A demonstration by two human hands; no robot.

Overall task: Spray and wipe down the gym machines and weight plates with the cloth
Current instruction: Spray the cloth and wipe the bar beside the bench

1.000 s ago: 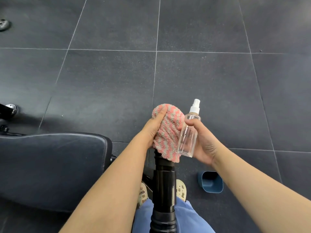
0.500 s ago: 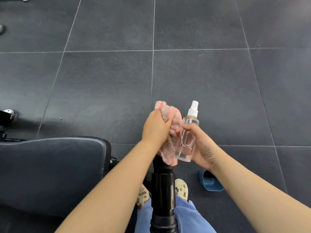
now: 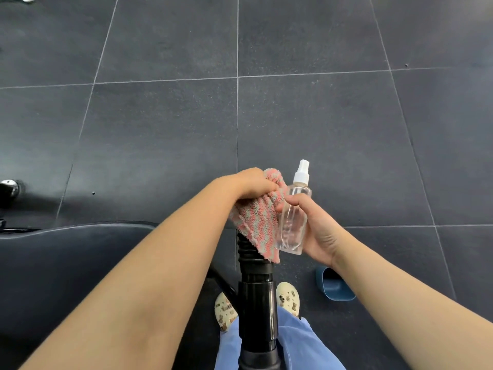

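Observation:
My left hand (image 3: 253,184) grips a pink-and-grey striped cloth (image 3: 260,222) wrapped over the top end of a black ribbed machine handle (image 3: 254,279). The handle's tip is hidden under the cloth. Just to the right, my right hand (image 3: 317,225) holds a clear spray bottle (image 3: 292,222) with a white nozzle, upright and close beside the cloth.
A black padded seat (image 3: 66,276) fills the lower left. A chrome-tipped machine part (image 3: 10,188) sits at the left edge. A blue scoop-like container (image 3: 334,287) lies on the dark rubber floor tiles (image 3: 320,116) near my feet.
My left hand has turned over the top of the handle with the cloth, which now hangs lower on the handle's right side. The bottle has stayed beside it.

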